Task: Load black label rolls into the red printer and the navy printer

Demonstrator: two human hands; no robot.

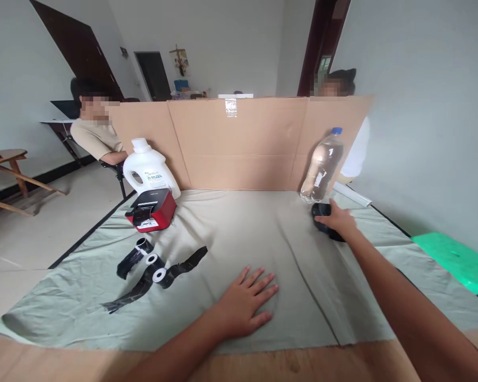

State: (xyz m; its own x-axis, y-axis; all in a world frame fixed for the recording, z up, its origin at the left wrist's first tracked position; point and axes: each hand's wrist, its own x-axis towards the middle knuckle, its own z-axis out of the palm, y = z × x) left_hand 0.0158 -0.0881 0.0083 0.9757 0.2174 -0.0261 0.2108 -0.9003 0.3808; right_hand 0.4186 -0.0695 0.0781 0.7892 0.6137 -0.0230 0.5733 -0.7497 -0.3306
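Note:
My left hand [245,305] lies flat on the pale green cloth [239,228], fingers spread, holding nothing. Farther off to the right, my right hand [340,218] has its thumb and fingers around a dark black object [322,212]; its kind is unclear, and the hand covers part of it. Just behind that object stands a clear plastic bottle [322,164] with a blue cap, leaning slightly. On the left of the cloth are several small rolls of black film [159,275] with loose ends trailing out.
A red and black label printer [159,212] sits at the left, before a white jug [151,172]. Cardboard panels [239,143] close off the far edge. Two people sit beyond them. A green plastic stool [454,260] is at the right, a wooden stool [8,159] at the left.

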